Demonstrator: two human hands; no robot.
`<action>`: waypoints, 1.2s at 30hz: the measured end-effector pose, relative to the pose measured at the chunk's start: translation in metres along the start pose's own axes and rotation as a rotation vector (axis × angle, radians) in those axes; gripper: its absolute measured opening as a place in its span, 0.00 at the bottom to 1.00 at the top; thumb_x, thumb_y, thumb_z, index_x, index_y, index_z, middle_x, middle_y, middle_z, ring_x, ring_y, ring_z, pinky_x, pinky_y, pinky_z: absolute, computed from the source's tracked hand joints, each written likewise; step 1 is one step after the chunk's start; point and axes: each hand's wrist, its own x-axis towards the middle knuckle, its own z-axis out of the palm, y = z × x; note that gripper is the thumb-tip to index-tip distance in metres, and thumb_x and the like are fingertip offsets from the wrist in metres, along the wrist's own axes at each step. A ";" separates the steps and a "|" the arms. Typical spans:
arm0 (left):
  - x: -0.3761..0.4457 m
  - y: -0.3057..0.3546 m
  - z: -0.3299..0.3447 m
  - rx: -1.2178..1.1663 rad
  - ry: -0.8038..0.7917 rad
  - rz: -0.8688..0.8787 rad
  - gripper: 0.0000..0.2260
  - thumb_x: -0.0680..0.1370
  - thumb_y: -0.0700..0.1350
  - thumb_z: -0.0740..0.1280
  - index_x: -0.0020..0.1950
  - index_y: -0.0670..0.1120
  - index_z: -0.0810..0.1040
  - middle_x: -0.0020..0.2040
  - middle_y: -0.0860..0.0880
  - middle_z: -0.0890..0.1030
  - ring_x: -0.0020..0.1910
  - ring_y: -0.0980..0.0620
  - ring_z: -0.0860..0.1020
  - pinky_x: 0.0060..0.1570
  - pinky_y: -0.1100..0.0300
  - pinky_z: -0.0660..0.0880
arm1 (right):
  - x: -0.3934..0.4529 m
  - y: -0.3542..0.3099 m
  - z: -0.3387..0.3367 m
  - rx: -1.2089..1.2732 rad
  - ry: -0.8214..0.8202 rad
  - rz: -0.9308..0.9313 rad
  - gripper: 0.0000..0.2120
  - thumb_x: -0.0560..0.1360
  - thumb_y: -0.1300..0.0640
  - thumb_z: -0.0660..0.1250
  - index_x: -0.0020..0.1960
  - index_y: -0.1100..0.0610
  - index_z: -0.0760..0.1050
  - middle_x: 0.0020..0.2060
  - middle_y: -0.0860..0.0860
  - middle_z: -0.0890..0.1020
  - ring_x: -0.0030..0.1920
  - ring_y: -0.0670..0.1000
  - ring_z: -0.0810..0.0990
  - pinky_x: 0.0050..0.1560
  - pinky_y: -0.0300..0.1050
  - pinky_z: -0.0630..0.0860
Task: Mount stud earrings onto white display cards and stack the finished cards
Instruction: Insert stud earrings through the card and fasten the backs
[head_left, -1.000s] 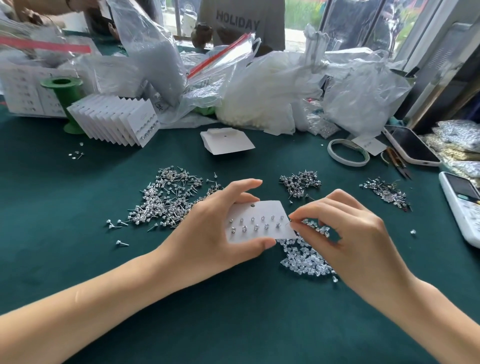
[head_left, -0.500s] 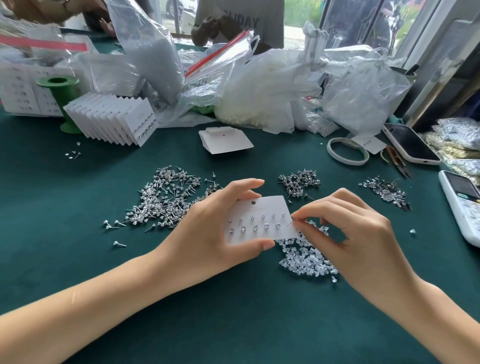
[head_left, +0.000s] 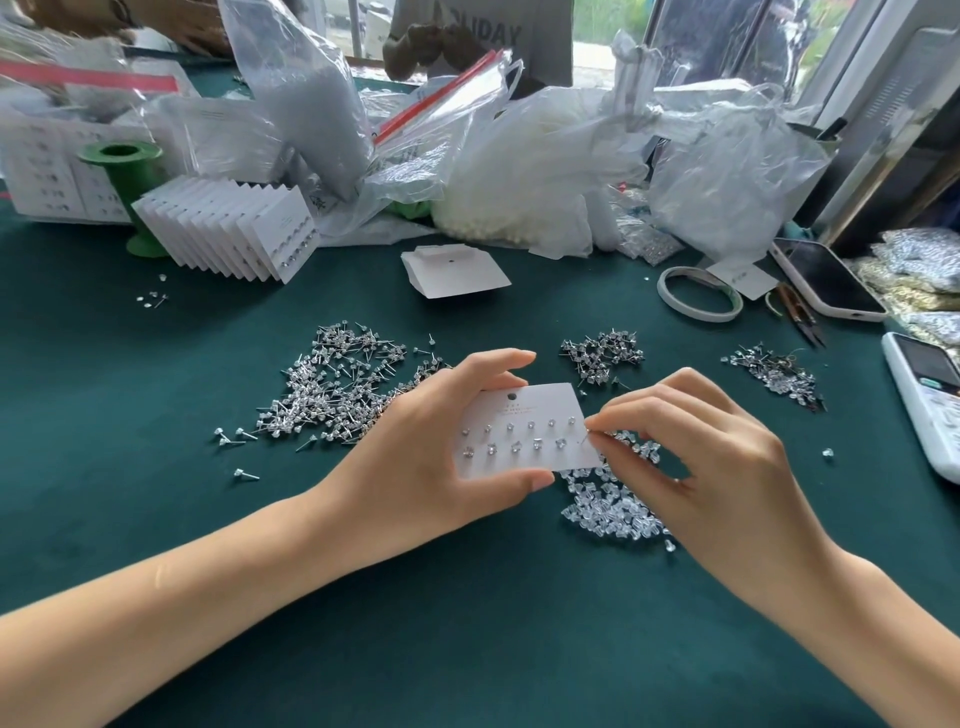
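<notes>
My left hand (head_left: 441, 441) holds a white display card (head_left: 524, 415) between thumb and fingers, just above the green table. Two rows of stud earrings sit in the card. My right hand (head_left: 696, 447) pinches a stud earring (head_left: 587, 439) at the card's right edge, its pin pointing at the lower row. A big pile of loose studs (head_left: 332, 384) lies to the left. Clear earring backs (head_left: 613, 499) lie heaped under my right hand. Finished cards (head_left: 234, 228) lean in a fanned stack at the back left. Blank cards (head_left: 457, 270) lie behind the centre.
Two smaller stud piles (head_left: 602, 356) (head_left: 779, 371) lie right of centre. Plastic bags (head_left: 519, 156) crowd the back. A tape ring (head_left: 698, 293), small snips (head_left: 800, 317), a phone (head_left: 826, 278) and a white device (head_left: 924, 395) lie at the right. A green spool (head_left: 127, 176) stands back left.
My right hand's pinched stud has shifted slightly up along the card's right edge. The left hand keeps the card almost still.
</notes>
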 end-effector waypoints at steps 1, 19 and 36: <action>0.000 0.000 0.000 0.000 0.000 0.002 0.31 0.65 0.56 0.73 0.67 0.60 0.66 0.58 0.60 0.77 0.55 0.63 0.75 0.55 0.66 0.71 | 0.000 0.000 0.000 0.008 0.003 0.004 0.03 0.72 0.63 0.71 0.43 0.63 0.81 0.39 0.50 0.82 0.40 0.52 0.76 0.41 0.43 0.75; -0.001 0.001 0.001 0.040 -0.016 0.011 0.31 0.66 0.57 0.72 0.67 0.59 0.66 0.58 0.60 0.77 0.55 0.64 0.74 0.57 0.68 0.69 | -0.001 -0.003 0.003 0.026 0.017 -0.010 0.02 0.72 0.66 0.70 0.43 0.66 0.80 0.41 0.53 0.83 0.40 0.54 0.77 0.43 0.43 0.75; -0.002 0.003 -0.001 0.010 0.033 0.043 0.32 0.66 0.57 0.73 0.68 0.58 0.66 0.59 0.61 0.77 0.57 0.64 0.75 0.58 0.64 0.70 | 0.006 -0.018 -0.007 0.283 -0.001 0.450 0.04 0.72 0.58 0.71 0.46 0.51 0.79 0.36 0.40 0.78 0.35 0.44 0.72 0.36 0.32 0.68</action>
